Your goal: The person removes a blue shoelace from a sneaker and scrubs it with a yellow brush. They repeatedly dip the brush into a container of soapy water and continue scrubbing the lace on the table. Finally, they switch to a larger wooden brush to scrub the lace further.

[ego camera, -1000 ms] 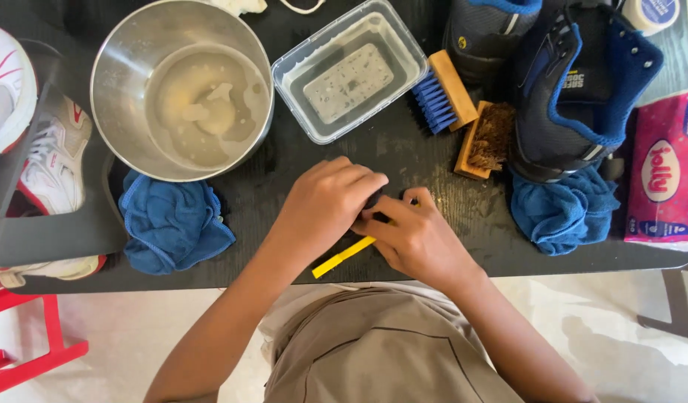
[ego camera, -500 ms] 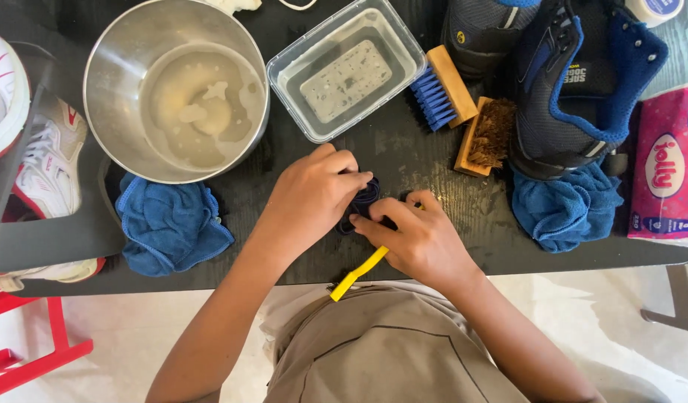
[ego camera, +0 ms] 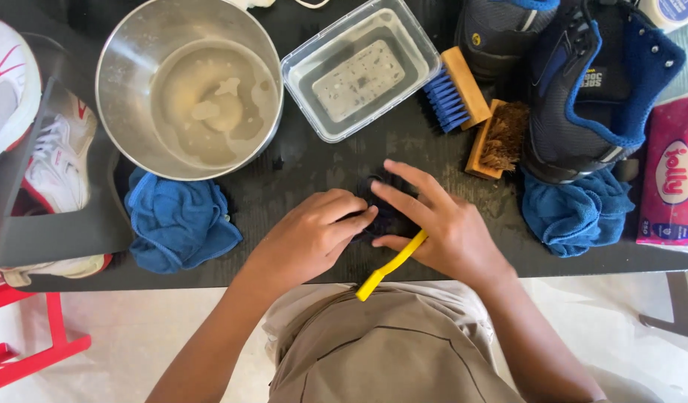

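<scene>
Left hand: the left hand [ego camera: 314, 235] lay knuckles up, fingers curled and pressing a small dark item [ego camera: 375, 213] onto the table.
Right hand: the right hand [ego camera: 441, 227] had its index and middle fingers stretched flat over the same item, while thumb and palm clamped a yellow handle [ego camera: 392, 265].
Dark item: a flat, dark piece sat directly under both sets of fingertips; its shape and material were mostly covered and hard to make out.
Yellow handle: thin, smooth plastic, slanting from the right thumb down past the table edge; its working end was hidden beneath the fingers.
Table: a matt black table [ego camera: 299, 168] with wet sheen just beyond the fingertips.
Steel bowl: a round, shiny steel bowl [ego camera: 127, 67] of cloudy water stood well beyond the left knuckles.
Plastic tub: a clear rectangular tub [ego camera: 422, 56] held murky water, beyond the fingertips.
Brushes: a blue-bristled wooden brush [ego camera: 452, 93] and a brown-bristled brush [ego camera: 497, 138] lay beyond the right fingers.
Cloths: crumpled blue cloths, one [ego camera: 176, 220] left of the left hand, one [ego camera: 575, 213] right of the right hand.
Cut off: a dark blue-lined boot [ego camera: 597, 82] ran out of the top edge.
</scene>
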